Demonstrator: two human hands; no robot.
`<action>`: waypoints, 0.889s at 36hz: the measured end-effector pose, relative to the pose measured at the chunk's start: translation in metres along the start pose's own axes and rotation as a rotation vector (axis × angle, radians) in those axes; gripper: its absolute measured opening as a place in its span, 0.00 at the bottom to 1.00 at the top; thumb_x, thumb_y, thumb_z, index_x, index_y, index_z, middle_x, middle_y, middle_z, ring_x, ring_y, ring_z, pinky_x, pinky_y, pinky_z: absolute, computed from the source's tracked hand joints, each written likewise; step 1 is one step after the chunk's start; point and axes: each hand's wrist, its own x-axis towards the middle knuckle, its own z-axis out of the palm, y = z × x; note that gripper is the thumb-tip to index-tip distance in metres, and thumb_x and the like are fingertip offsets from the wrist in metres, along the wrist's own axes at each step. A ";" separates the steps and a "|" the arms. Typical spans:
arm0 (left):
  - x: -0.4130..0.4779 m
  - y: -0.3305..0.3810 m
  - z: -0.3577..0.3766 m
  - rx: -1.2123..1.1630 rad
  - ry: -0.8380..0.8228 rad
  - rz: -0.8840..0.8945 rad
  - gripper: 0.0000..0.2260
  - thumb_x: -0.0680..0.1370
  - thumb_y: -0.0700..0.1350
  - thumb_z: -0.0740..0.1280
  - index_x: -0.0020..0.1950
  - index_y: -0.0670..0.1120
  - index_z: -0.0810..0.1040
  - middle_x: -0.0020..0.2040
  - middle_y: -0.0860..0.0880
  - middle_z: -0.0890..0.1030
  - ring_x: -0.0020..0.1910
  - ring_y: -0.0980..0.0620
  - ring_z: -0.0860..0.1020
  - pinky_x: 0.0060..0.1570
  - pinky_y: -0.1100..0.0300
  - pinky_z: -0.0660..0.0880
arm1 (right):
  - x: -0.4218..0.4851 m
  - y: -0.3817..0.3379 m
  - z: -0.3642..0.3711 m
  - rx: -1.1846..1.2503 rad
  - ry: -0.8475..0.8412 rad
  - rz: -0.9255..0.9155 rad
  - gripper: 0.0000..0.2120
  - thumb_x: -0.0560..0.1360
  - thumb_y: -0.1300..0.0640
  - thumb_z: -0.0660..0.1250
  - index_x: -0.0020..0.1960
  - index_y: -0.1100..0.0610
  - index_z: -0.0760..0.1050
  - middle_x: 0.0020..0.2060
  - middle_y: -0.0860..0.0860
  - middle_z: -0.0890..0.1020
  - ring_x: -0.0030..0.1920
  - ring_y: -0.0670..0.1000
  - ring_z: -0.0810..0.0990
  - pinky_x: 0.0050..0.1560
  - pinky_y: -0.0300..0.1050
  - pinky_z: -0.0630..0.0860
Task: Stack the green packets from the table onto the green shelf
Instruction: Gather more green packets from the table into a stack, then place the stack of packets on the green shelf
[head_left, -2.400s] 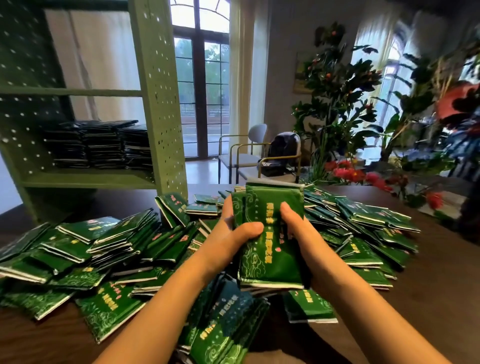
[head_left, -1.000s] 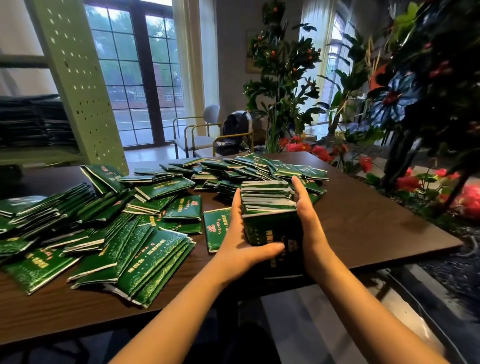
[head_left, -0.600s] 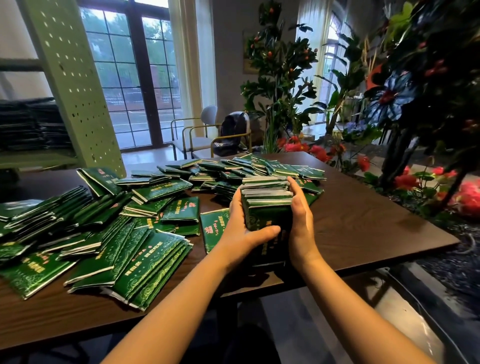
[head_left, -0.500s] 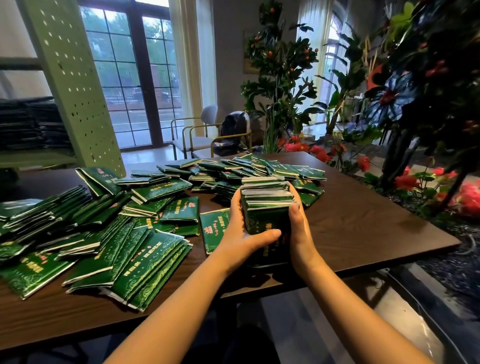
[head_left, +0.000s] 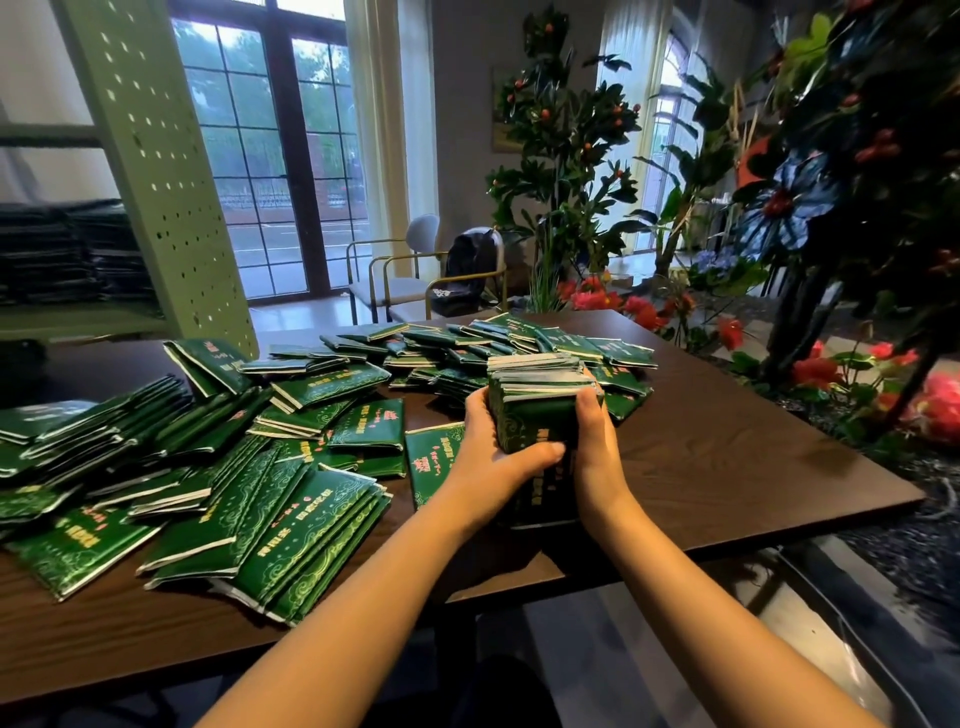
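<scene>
A thick stack of green packets (head_left: 535, 410) stands on edge on the dark wooden table (head_left: 727, 467). My left hand (head_left: 488, 452) grips its left side with the thumb curled across the front. My right hand (head_left: 597, 441) grips its right side. Many loose green packets (head_left: 270, 499) lie spread over the left and middle of the table, with another heap of packets (head_left: 467, 348) behind the stack. The green perforated shelf (head_left: 166, 197) stands at the back left and holds dark piles of stacked packets (head_left: 67, 249).
Potted plants with red and blue flowers (head_left: 810, 208) crowd the table's right side. Two chairs (head_left: 415, 280) stand behind the table near the tall windows. The table's front edge runs close to my forearms.
The view swung right from the shelf. Both hands squared the stack on the table and squeezed it tighter; my left thumb now wraps further across its front.
</scene>
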 end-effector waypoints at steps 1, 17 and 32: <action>0.001 0.001 -0.003 -0.012 -0.007 -0.020 0.30 0.73 0.33 0.72 0.67 0.47 0.59 0.61 0.45 0.75 0.56 0.55 0.77 0.51 0.68 0.77 | 0.001 -0.010 0.006 0.003 -0.059 -0.004 0.56 0.59 0.25 0.68 0.73 0.62 0.62 0.64 0.58 0.76 0.64 0.55 0.76 0.66 0.54 0.72; -0.006 0.059 -0.102 -0.285 0.265 -0.123 0.38 0.57 0.52 0.77 0.64 0.41 0.74 0.50 0.41 0.85 0.38 0.48 0.84 0.36 0.57 0.79 | 0.063 -0.022 0.125 -0.211 -0.368 0.282 0.28 0.73 0.33 0.58 0.50 0.57 0.80 0.46 0.55 0.84 0.48 0.56 0.82 0.59 0.57 0.76; -0.047 0.090 -0.259 -0.408 0.545 -0.155 0.11 0.76 0.50 0.66 0.49 0.44 0.83 0.43 0.42 0.84 0.39 0.45 0.82 0.50 0.51 0.79 | 0.083 0.019 0.292 -0.294 -0.857 0.402 0.32 0.67 0.37 0.69 0.64 0.55 0.73 0.54 0.55 0.83 0.52 0.54 0.83 0.57 0.52 0.78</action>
